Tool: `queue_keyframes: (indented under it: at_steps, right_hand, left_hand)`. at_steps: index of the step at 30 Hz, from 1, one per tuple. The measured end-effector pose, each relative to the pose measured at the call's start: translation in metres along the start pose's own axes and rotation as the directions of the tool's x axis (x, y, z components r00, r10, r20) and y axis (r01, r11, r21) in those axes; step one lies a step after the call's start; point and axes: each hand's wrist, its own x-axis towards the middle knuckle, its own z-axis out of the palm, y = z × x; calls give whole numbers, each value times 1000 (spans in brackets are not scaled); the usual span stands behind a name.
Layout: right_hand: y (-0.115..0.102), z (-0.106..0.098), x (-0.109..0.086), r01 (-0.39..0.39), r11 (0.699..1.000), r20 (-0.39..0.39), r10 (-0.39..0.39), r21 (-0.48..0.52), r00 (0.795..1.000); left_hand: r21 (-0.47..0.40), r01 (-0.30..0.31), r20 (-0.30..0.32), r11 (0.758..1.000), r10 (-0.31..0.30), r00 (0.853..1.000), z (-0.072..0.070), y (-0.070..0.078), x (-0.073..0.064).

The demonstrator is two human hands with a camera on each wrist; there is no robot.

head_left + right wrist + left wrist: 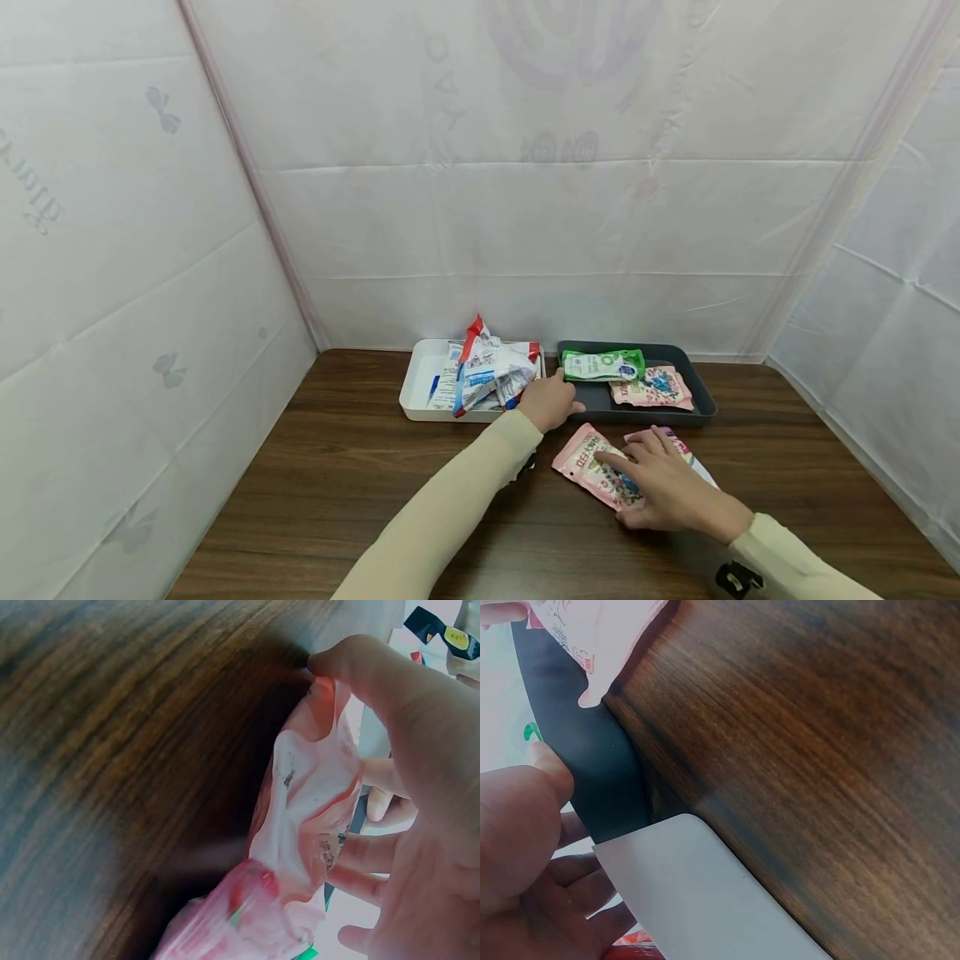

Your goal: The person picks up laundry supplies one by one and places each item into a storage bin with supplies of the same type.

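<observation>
At the gap between the two trays, my left hand [550,402] reaches over the dark grey tray [592,408], its thumb along that tray's rim. Its other fingers extend behind the white tray's [690,877] wall in the left wrist view. My right hand [671,492] lies spread over a pink printed pouch [588,462] on the table, thumb at the pouch's near edge. Beneath its farther fingers is a pink and purple packet [684,447], mostly covered. In the right wrist view the pink pouch [311,802] looks creased beside the fingers.
A green and white packet [603,365] and another pink pouch [656,388] lie in the dark tray. The white tray holds a large white, red and blue bag [491,367] over other packets. White fabric walls [480,225] stand behind and beside the wooden table [345,475].
</observation>
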Motion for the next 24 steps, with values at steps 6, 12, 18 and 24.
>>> queue_keyframes:
  at_steps: [6,12,18,24]
  right_hand:
    - [1,-3,2,14,999,-3,-14,-52,1000]
    - [1,-4,3,28,997,-18,-29,-72,999]
    - [1,-6,3,10,998,7,-10,-64,1000]
    - [1,-8,2,39,995,-25,-42,-93,999]
  left_hand:
    - [-8,8,6,1000,-8,1000,-1,0,0]
    - [-9,12,8,1000,-12,1000,0,0,0]
    - [-9,8,1,1000,-8,1000,0,-1,-1]
    - [-12,-7,-25,1000,7,1000,0,-1,-1]
